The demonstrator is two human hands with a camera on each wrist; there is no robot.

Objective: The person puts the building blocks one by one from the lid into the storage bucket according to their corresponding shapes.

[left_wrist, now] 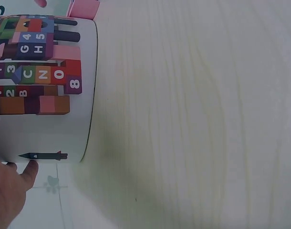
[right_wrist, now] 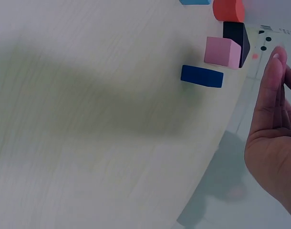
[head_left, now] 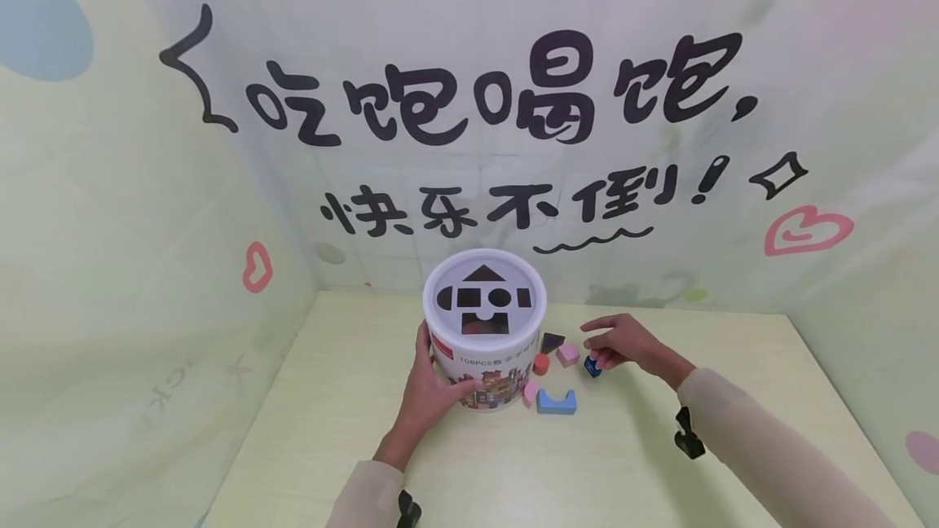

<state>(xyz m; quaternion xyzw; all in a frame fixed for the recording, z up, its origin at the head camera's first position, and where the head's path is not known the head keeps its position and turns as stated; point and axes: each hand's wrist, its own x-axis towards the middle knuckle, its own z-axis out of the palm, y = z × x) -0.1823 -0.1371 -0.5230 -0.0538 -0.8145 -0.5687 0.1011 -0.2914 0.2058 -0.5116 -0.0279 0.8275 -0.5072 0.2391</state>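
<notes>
A white round block bucket [head_left: 484, 349] stands upright on the table, its lid [head_left: 449, 324] cut with shaped holes. My left hand [head_left: 433, 389] holds its left side, the thumb across the printed front; in the left wrist view fingertips [left_wrist: 31, 171] touch the printed wall [left_wrist: 50, 133]. On the right, my right hand [head_left: 623, 341] hovers by a small dark blue block [head_left: 592, 366], which its fingers overlap in the head view. From the right wrist, that block [right_wrist: 202, 76] lies on the table, apart from the straight fingers [right_wrist: 267, 100].
Between bucket and right hand lie a pink cube [head_left: 568, 354], a black triangular block [head_left: 552, 341], a red cylinder [head_left: 540, 363], a pink rounded block [head_left: 530, 393] and a light blue arch block [head_left: 556, 402]. A printed backdrop [head_left: 469, 6] surrounds the pale table [head_left: 528, 471].
</notes>
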